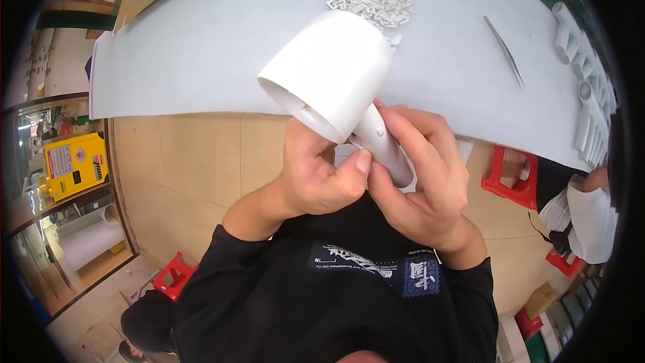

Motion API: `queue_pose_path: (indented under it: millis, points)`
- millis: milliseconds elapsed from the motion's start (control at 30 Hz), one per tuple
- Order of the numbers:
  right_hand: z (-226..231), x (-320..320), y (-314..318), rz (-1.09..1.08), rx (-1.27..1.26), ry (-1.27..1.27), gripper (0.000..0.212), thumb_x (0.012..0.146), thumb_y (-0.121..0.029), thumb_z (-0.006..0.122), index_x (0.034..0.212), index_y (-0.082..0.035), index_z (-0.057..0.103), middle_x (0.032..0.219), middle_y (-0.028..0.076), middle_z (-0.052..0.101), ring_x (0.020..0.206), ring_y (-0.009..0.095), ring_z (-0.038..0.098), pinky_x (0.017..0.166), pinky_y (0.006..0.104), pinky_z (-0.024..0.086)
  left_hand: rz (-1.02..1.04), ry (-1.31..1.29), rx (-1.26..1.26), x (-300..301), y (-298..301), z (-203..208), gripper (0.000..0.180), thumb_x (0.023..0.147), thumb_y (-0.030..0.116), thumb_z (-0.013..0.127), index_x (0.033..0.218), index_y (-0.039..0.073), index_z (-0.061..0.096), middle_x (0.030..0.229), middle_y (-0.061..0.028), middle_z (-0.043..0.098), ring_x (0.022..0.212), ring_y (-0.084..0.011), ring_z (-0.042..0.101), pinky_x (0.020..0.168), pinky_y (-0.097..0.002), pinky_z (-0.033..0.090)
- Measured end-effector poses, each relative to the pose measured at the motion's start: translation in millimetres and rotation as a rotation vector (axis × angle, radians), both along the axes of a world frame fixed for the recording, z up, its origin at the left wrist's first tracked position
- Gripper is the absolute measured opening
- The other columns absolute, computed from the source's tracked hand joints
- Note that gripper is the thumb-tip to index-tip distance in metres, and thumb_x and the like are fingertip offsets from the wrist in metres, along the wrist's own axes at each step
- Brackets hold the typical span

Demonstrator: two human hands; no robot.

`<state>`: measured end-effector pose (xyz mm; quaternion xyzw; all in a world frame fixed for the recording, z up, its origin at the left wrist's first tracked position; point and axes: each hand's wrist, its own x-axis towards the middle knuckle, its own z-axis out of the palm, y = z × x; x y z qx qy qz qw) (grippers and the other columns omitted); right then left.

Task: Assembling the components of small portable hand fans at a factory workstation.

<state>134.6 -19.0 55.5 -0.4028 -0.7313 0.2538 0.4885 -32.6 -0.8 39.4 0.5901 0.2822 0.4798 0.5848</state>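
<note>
A white plastic housing shaped like a hair dryer [329,67], with a wide cup-shaped head and a narrow handle, is held up in front of my chest near the table's edge. The open rim of its head faces the lower left. My left hand [319,178] is closed at the joint of head and handle, its thumb by the handle and its other fingers partly hidden behind the head. Around the handle, the fingers and thumb of my right hand [430,175] grip from the right side, below a small button-like spot.
On the pale table [195,60] lie a heap of small white parts [369,0] and metal tweezers [504,52]. White tubular pieces [588,121] line the right edge. A red stool [507,178] and another person [591,215] are at right; a yellow cabinet [77,165] stands left.
</note>
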Motion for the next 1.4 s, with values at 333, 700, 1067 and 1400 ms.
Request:
queue_pose_path:
  millis: [333, 700, 1067, 1400]
  points:
    - [3, 2, -1, 0.078, -0.083, 0.103, 0.049, 0.072, 0.008, 0.065, 0.119, 0.010, 0.053, 0.106, 0.020, 0.057, 0.092, 0.026, 0.058, 0.081, 0.0307, 0.046, 0.062, -0.238, -0.040, 8, -2, 3, 0.044, 0.077, -0.001, 0.059, 0.119, -0.010, 0.049, 0.115, -0.0231, 0.058, 0.111, -0.0286, 0.057, 0.093, -0.0386, 0.047]
    - [-2, -6, -4, 0.009, -0.024, 0.146, 0.052, 0.065, 0.012, 0.069, 0.116, 0.007, 0.057, 0.097, 0.017, 0.059, 0.080, 0.026, 0.060, 0.068, 0.0298, 0.050, 0.106, 0.012, 0.156, 5, -1, 0, 0.061, 0.074, 0.007, 0.060, 0.128, -0.009, 0.036, 0.109, -0.0238, 0.058, 0.102, -0.0434, 0.059, 0.088, -0.0514, 0.050]
    - [-14, -7, -1, 0.131, -0.418, 0.432, 0.049, 0.077, 0.005, 0.067, 0.124, 0.003, 0.052, 0.115, 0.016, 0.057, 0.101, 0.025, 0.059, 0.083, 0.0308, 0.050, 0.188, 0.023, 0.008, 3, 8, 4, 0.025, 0.081, 0.003, 0.066, 0.104, -0.004, 0.060, 0.094, -0.0093, 0.065, 0.088, -0.0149, 0.062, 0.080, -0.0299, 0.050]
    - [-34, 168, 24, -0.645, -0.133, 0.012, 0.026, 0.091, -0.004, 0.055, 0.116, -0.001, 0.058, 0.113, 0.009, 0.060, 0.102, 0.016, 0.056, 0.085, 0.0272, 0.044, 0.818, 0.763, 0.007, -184, 155, 90, 0.028, 0.089, 0.029, 0.060, 0.090, 0.001, 0.064, 0.072, -0.0050, 0.063, 0.069, -0.0069, 0.056, 0.062, -0.0229, 0.044]
